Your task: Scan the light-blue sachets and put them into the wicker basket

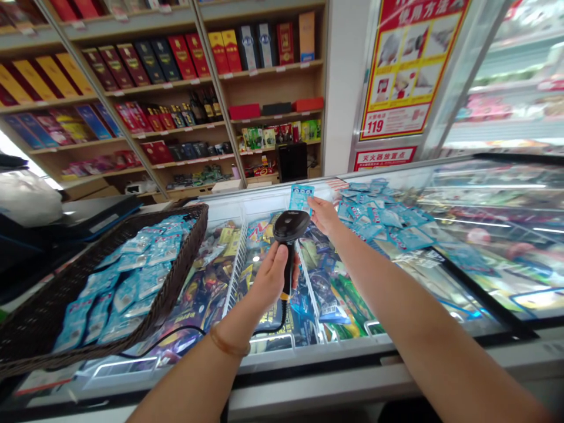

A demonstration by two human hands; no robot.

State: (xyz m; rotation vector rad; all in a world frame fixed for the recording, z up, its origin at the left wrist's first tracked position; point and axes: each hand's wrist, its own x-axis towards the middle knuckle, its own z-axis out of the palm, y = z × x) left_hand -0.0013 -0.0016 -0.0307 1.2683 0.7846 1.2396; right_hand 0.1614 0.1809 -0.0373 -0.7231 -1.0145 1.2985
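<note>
My left hand (269, 277) grips a black handheld barcode scanner (289, 228) by its handle, head pointing away from me, its cord trailing down to the left. My right hand (324, 214) holds up a small light-blue packet (301, 198) just beyond the scanner's head. Both are above the glass lid of a chest freezer (308, 346). A pile of the same blue packets (379, 220) lies on the glass to the right of my right hand. A dark wicker basket (185, 258) on the left holds several more blue packets (132, 270).
Under the glass, wire dividers (233, 273) separate packaged frozen goods. Wooden shelves (273, 73) with boxed bottles fill the back wall. A red and yellow poster (409, 64) hangs at right next to an upright glass-door cooler (511, 88). A dark counter (88, 214) sits at left.
</note>
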